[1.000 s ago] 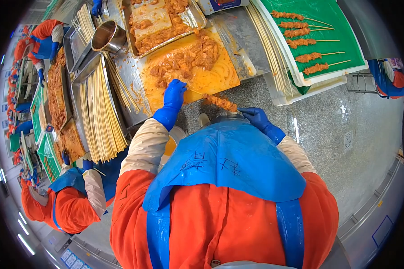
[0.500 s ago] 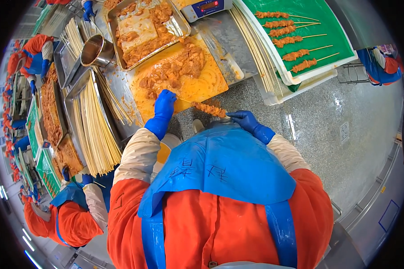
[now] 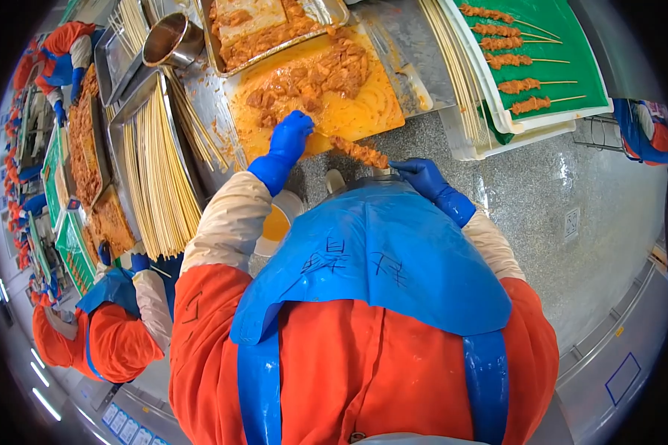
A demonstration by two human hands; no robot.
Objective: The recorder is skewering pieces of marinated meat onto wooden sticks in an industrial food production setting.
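Meat skewer (image 3: 358, 150) hangs between both hands at the near edge of the yellow cutting board (image 3: 384, 111), crossing that edge as seen from above; whether it touches the board, I cannot tell. It looks light: a thin, stiff stick carrying soft, wet chunks that would probably feel slippery and could slide or tear if squeezed. The bare stick seems the surest place to take hold. The left hand (image 3: 291, 133), over the board's near edge, has its grip closed around that bare end. The right hand (image 3: 421, 176), off the board's near right side, has its grip drawn narrow on the meat end; whether it pinches meat or stick tip is hidden. The long axis slants from the bare end by the board to the meat end, which points rightward and away from the board. Loose meat (image 3: 326, 78) lies on the board's middle.
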